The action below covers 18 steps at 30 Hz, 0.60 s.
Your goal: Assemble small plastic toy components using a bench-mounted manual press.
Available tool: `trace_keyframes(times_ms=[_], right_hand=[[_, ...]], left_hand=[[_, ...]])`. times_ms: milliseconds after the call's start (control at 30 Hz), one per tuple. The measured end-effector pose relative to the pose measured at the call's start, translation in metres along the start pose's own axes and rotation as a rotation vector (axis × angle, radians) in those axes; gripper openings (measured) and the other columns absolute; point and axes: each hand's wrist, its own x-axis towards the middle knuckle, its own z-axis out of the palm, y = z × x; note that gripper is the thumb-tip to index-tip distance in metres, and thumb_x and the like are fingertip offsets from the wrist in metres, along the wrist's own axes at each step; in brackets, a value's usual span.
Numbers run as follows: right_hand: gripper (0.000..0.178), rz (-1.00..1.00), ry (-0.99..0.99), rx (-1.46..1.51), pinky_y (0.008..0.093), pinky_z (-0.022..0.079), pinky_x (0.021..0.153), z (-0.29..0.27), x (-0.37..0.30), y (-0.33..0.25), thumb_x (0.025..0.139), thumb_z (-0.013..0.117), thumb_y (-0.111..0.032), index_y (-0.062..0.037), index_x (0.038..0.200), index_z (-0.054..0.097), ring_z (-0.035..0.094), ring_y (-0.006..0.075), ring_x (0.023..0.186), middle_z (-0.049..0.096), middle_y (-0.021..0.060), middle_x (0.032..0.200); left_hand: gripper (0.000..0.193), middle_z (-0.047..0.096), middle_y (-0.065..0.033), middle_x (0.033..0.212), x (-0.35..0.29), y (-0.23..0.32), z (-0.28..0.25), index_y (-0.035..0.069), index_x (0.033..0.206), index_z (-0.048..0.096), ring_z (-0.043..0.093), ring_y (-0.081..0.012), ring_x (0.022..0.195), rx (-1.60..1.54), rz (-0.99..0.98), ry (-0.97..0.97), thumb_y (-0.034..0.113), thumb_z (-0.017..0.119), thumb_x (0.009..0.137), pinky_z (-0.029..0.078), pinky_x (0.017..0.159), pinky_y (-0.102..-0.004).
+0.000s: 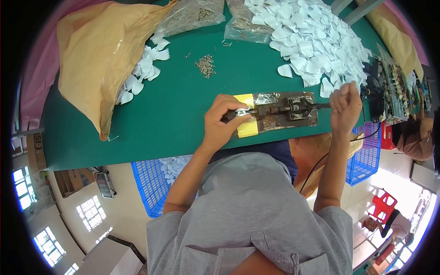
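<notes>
My left hand [220, 123] pinches a small white plastic piece [243, 111] at the left end of a dark metal hand press [275, 110]. Yellow sheeting [248, 129] shows beside the fingertips. The press lies lengthwise on a board wrapped in shiny brown tape, near the table's front edge. At its right end, my right hand [344, 106] is closed in a fist around the lever [322, 106], whose tip is hidden inside the fingers. How the white piece sits against the press is mostly covered by my left thumb and fingers.
White toothed plastic pieces [311, 46] are heaped at the back right; more spill from a brown paper sack [98, 55] at left. Small metal parts [205, 66] lie on the green table [178, 114]. Blue baskets [149, 188] stand below. Other people [415, 140] are at right.
</notes>
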Motion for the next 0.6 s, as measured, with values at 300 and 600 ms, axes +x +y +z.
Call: trace_keyframes(times_ms=[300, 600], right_hand=[[0.024, 0.212, 0.173, 0.191, 0.0257, 0.036, 0.060, -0.068, 0.011, 0.021, 0.112, 0.057, -0.024, -0.0069, 0.095, 0.056, 0.036, 0.0063, 0.060, 0.037, -0.0060, 0.069], [0.026, -0.344, 0.161, -0.971, 0.0238, 0.047, 0.071, -0.029, 0.001, 0.015, 0.108, 0.061, -0.019, 0.0017, 0.100, 0.074, 0.059, 0.0081, 0.077, 0.067, 0.0015, 0.084]], left_hand=[[0.027, 0.071, -0.0114, 0.104, -0.087, 0.079, -0.165, 0.000, 0.103, 0.072, 0.067, -0.0247, 0.102, 0.117, -0.064, 0.120, 0.001, 0.083, 0.078, 0.050, 0.104, -0.0431], [0.036, 0.071, -0.0145, 0.122, 0.027, 0.009, -0.188, 0.007, 0.124, 0.072, 0.068, -0.0278, 0.110, 0.872, 0.027, 0.204, 0.006, 0.078, 0.088, 0.055, 0.095, -0.0361]])
